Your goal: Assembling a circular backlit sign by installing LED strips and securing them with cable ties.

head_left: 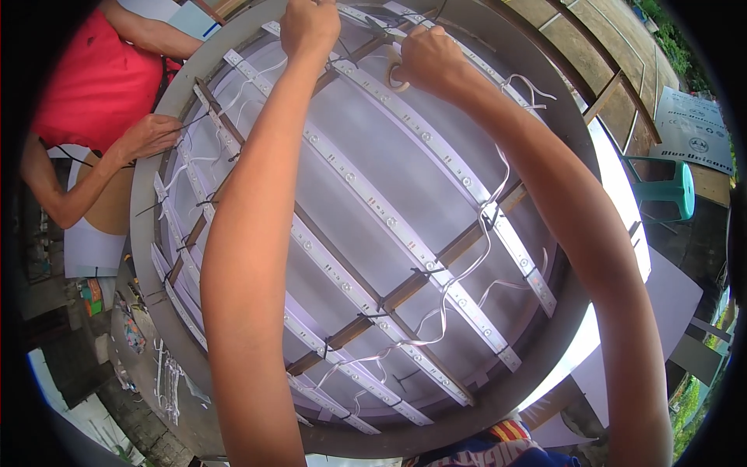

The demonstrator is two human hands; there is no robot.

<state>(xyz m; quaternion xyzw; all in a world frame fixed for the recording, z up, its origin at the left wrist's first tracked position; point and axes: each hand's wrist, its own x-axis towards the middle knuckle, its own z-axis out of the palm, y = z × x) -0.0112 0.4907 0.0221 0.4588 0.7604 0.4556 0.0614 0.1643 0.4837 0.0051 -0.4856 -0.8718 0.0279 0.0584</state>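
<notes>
Both my arms reach across a large round grey frame (142,233) fitted with several white LED strips (366,204). Near its far edge my left hand (311,31) is closed, and whatever its fingers grip is hidden. To its right, my right hand (432,61) is also closed, with a beige roll of tape (398,76) at its fingers. A dark pointed tool (377,28) shows between the hands, too small to make out. Thin white wires (445,307) run loosely between the strips, and black ties (490,218) bind strips to brown crossbars (401,293).
At the left, a person in a red top (97,86) holds a thin black tie at the frame's rim with one hand (152,136). A green plastic stool (677,189) and a printed board (692,128) stand at the right. Loose strips (167,381) lie at lower left.
</notes>
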